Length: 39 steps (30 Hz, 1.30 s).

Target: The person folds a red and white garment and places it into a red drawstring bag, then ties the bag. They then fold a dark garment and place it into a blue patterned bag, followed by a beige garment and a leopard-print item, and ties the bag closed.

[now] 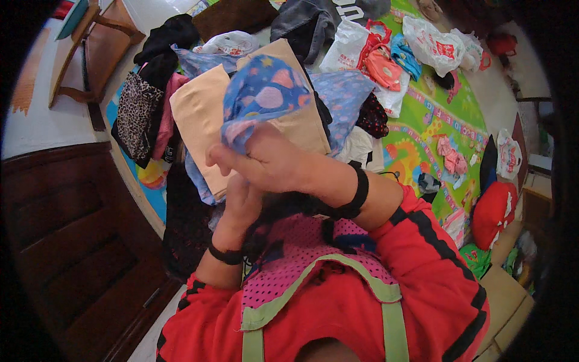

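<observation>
My right hand (273,158) is closed on a small blue cloth piece with a pink and yellow print (267,92), held up over folded beige fabric. Just below and to the left, my left hand (242,199) has its fingers up close to the cloth's lower edge; whether it grips the cloth I cannot tell. The folded beige fabric (199,122) lies in two parts before me, on a larger, thin blue printed cloth (339,97) that spreads out to both sides. A black strap is around each wrist.
Leopard-print clothing (138,108) is piled at the left, near a wooden chair (97,50) and a dark wooden door (77,231). White plastic bags (346,47) and a dark grey garment (301,27) lie beyond. At the right are a colourful play mat (425,149) and a red bundle (493,215).
</observation>
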Available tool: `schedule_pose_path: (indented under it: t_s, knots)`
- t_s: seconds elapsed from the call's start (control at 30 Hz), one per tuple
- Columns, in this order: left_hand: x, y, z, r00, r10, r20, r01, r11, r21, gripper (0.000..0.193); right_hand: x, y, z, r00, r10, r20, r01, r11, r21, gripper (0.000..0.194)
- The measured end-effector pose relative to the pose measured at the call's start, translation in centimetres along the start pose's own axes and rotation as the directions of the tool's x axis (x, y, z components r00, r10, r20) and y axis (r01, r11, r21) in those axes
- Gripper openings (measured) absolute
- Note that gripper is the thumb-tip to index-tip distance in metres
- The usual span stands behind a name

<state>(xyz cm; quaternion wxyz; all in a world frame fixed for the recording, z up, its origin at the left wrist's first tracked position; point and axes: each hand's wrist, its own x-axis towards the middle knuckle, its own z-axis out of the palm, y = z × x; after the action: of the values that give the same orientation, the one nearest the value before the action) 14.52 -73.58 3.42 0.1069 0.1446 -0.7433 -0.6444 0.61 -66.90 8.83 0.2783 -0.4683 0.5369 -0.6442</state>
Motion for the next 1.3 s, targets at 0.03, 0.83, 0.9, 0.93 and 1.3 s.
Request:
schedule_pose_path:
  t_s: [0.03,0.83,0.9,0.93,1.3]
  knots:
    - [0.2,-0.3,0.5,0.995,0.004,-0.101,-0.02,0.987,-0.16,0.037,0.0,0.2,-0.1,0.997,-0.069,0.041,0.07,0.996,-0.048,0.039]
    - [17.8,-8.9,-7.5,0.834,0.464,-0.3,-0.116,0.678,0.726,0.025,9.6,19.1,-4.3,0.895,0.041,0.445,0.37,0.49,-0.79,0.058]
    - [17.1,-10.2,-7.4,0.841,0.353,-0.411,-0.051,0.807,0.588,0.028,9.4,19.3,-3.9,0.886,0.053,0.46,0.383,0.473,-0.794,0.059]
    - [17.2,-10.6,-7.6,0.829,0.355,-0.432,-0.058,0.823,0.565,0.028,9.5,19.5,-3.7,0.883,0.085,0.462,0.357,0.52,-0.776,0.062]
    - [16.4,-11.3,-7.7,0.816,0.265,-0.513,0.013,0.88,0.475,0.039,16.5,16.1,-8.8,0.593,0.23,0.772,0.108,0.927,-0.359,0.03]
